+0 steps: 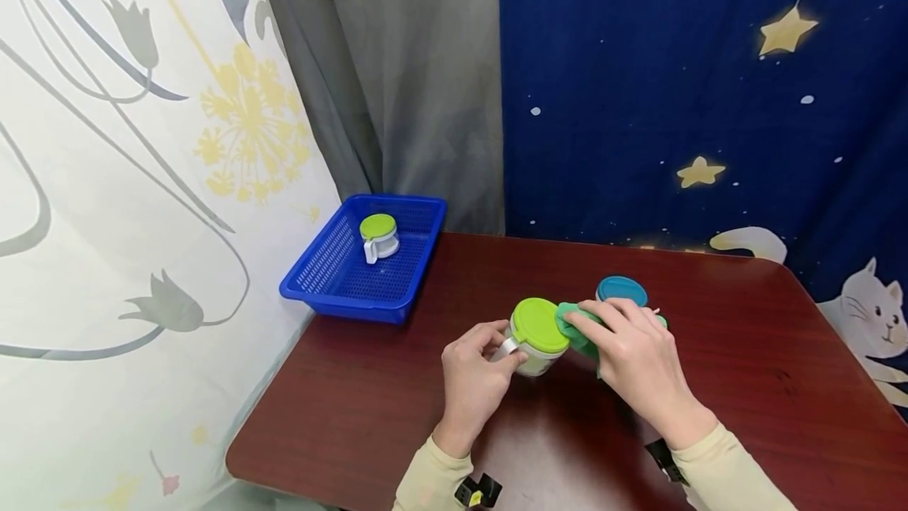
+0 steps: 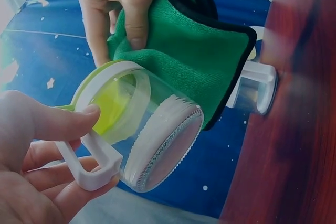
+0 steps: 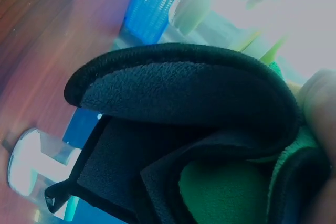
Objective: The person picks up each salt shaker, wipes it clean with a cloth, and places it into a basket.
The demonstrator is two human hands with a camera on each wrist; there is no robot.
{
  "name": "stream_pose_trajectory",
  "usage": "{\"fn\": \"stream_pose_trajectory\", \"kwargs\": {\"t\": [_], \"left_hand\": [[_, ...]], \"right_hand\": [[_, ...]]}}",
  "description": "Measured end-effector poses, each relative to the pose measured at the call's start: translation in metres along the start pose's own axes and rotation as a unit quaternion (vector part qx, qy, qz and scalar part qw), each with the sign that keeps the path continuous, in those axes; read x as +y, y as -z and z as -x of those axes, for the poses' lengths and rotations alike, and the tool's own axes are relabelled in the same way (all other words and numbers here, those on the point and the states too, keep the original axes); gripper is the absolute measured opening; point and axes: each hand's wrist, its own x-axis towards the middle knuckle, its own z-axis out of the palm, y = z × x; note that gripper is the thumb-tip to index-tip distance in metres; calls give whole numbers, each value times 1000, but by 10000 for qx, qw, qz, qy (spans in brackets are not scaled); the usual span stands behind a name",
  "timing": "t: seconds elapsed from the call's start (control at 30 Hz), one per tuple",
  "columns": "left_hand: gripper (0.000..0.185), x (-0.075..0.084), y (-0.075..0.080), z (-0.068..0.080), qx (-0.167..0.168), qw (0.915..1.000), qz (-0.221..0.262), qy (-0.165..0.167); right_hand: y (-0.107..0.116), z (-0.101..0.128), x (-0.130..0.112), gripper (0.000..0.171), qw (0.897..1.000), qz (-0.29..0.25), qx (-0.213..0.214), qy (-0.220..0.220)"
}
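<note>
My left hand (image 1: 477, 375) holds a clear jar (image 1: 534, 363) with a lime-green lid (image 1: 537, 325) by its white handle. In the left wrist view the jar (image 2: 157, 129) is tilted, with whitish contents near its base. My right hand (image 1: 641, 361) pinches a green cloth (image 2: 184, 56) with a dark border, against the edge of the lid. The cloth's dark grey underside (image 3: 157, 93) fills much of the right wrist view. Behind the right hand stands a jar with a blue lid (image 1: 621, 290), partly hidden.
At the table's far left is a blue perforated basket (image 1: 355, 307), holding another green-lidded jar (image 1: 381, 243) with a white handle. The brown table (image 1: 340, 416) extends around the hands. Grey and dark-blue curtains (image 1: 638, 117) hang behind, and a patterned white one (image 1: 106, 219) at the left.
</note>
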Motion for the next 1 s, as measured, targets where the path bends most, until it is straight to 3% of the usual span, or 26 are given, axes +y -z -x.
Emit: {"fn": "stream_pose_trajectory", "kwargs": {"t": [0.53, 1.0], "left_hand": [[27, -2, -5, 2, 9, 9981, -541, -308], [27, -3, -3, 5, -14, 9977, -580, -365]], "right_hand": [[5, -18, -41, 41, 9949, -673, 477, 583], [4, -14, -37, 47, 9970, -518, 246, 528]]}}
